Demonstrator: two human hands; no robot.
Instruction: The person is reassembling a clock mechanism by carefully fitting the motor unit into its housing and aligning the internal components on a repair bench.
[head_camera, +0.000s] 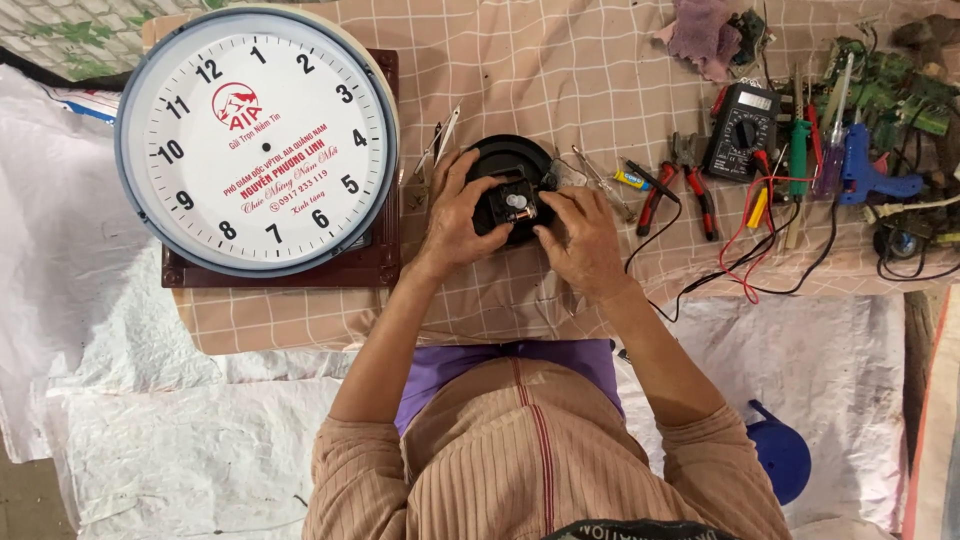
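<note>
Both my hands hold a small black clock movement (514, 204) over a round black disc (510, 158) on the checked cloth. My left hand (456, 212) grips its left side, thumb on top. My right hand (580, 236) holds its right side, fingertips at the white centre hub. A large round wall clock (258, 140) with a white face and grey-blue rim lies to the left on a dark brown board (380, 262).
Tweezers (440, 140) and a small screwdriver (598, 180) lie beside the disc. Red-handled pliers (678, 192), a black multimeter (742, 130) with red and black leads, a blue glue gun (868, 170) and circuit boards (900, 90) crowd the right. A blue plastic object (780, 455) sits below.
</note>
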